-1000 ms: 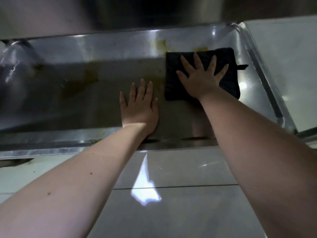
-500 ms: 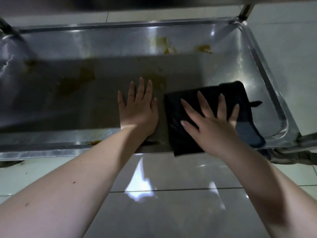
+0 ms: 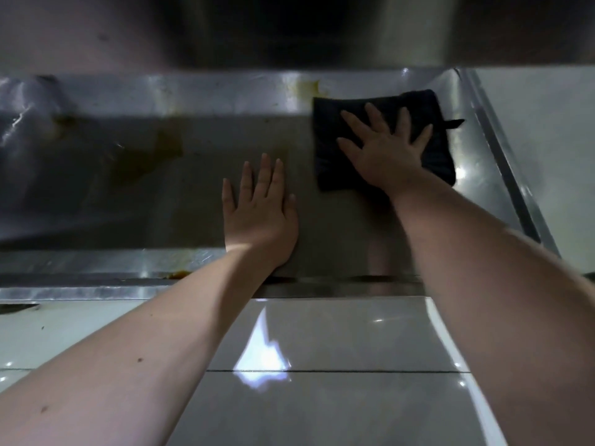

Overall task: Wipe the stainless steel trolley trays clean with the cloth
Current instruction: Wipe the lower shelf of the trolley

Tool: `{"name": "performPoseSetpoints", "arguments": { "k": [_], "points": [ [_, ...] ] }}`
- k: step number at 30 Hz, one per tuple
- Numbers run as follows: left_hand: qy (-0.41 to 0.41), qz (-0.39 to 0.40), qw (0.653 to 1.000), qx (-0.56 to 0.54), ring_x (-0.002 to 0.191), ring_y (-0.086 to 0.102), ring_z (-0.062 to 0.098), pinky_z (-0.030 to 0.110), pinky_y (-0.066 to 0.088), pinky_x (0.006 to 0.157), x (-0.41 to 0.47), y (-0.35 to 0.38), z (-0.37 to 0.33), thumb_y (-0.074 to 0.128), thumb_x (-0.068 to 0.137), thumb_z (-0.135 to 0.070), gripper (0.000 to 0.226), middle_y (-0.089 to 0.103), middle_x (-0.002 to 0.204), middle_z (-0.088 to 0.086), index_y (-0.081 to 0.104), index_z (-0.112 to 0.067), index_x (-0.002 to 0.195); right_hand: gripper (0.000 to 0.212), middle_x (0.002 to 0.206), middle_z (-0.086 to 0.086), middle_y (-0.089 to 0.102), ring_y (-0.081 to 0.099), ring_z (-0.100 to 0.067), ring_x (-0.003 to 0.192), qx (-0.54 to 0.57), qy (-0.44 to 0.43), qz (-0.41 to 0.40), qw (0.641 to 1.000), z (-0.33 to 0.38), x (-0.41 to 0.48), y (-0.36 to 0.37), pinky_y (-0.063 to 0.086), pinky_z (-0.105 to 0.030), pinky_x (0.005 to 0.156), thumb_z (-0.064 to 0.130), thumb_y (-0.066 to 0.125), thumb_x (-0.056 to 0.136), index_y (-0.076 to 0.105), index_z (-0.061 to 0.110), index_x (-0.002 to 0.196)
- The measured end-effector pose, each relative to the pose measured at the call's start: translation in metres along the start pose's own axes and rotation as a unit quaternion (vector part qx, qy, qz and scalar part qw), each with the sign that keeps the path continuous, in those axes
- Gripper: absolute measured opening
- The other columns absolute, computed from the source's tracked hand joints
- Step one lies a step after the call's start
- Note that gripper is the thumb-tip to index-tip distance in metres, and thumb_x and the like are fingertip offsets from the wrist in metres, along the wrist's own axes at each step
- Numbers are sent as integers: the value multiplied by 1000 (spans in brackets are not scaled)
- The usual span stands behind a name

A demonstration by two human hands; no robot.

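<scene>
Trays: one steel tray (image 3: pixel 80 288) is in full view, low over the floor; a second metal shelf (image 3: pixel 289 30) hangs above it and hides the far edge.
Cloth: one dark cloth (image 3: pixel 441 156), folded flat, lies on the tray bottom in the far right part, near the right rim. Its far edge touches the back wall.
Loop: one small loop (image 3: pixel 454 122) sticks out from the right side of the cloth.
Hands: two, both bare, both inside the tray.
Right hand (image 3: pixel 384 156): lies flat on top of the cloth, the five fingers straight and spread wide. It presses the cloth down and grips nothing.
Left hand (image 3: pixel 259 217): lies flat on the bare tray bottom, near the front rim and left of the cloth, apart from it. The fingers are straight and close together, and it holds nothing.
Stains: three can be counted. One yellow stain (image 3: pixel 309 88) is on the back wall, just beside the far left corner of the cloth. One large brown stain (image 3: pixel 145 156) is on the bottom, well left of the left hand. One small brown mark (image 3: pixel 178 275) is on the front rim.
Floor (image 3: pixel 338 413): glossy pale tiles, with one bright glare (image 3: pixel 260 358) between the two forearms.
</scene>
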State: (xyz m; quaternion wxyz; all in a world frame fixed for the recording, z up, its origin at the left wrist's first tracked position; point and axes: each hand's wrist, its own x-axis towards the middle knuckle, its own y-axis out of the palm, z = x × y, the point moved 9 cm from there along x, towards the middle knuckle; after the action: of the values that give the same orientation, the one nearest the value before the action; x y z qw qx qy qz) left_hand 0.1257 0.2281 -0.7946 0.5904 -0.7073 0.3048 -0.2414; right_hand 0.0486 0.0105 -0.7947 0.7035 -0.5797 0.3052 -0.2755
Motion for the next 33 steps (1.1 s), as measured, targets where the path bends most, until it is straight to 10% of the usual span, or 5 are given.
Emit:
{"name": "performPoseSetpoints", "arguments": {
  "k": [6, 16, 26, 33],
  "points": [
    [5, 22, 1000, 13, 150, -7, 18, 47, -8, 120, 3, 2, -2, 18, 102, -44, 60, -6, 164, -11, -1, -29, 156, 60, 164, 16, 1, -11, -39, 148, -3, 91, 14, 996, -99, -7, -8, -11, -70, 108, 72, 22, 88, 7, 62, 145],
    [39, 6, 999, 6, 151, -1, 15, 38, -1, 120, -5, -7, 9, 23, 103, -42, 59, 1, 164, -8, 6, -27, 157, 61, 164, 15, -2, -15, -40, 147, -8, -84, 14, 996, 68, -12, 12, -10, -72, 108, 73, 18, 92, 5, 56, 149],
    [-13, 35, 998, 45, 150, -8, 27, 54, -8, 118, -4, 0, 8, 21, 99, -51, 65, -7, 164, -2, -1, -29, 157, 60, 163, 17, 1, -11, -37, 148, 19, 116, 0, 993, -101, -14, -12, -7, -71, 109, 71, 26, 91, 10, 58, 147],
    [71, 39, 995, 52, 151, 1, 23, 44, 4, 120, -8, -12, 24, 25, 104, -39, 57, 1, 164, -5, 6, -30, 157, 63, 164, 14, -3, -16, -43, 146, 11, -33, 2, 999, 57, -51, 16, -12, -74, 105, 73, 22, 91, 5, 55, 149]
  ]
}}
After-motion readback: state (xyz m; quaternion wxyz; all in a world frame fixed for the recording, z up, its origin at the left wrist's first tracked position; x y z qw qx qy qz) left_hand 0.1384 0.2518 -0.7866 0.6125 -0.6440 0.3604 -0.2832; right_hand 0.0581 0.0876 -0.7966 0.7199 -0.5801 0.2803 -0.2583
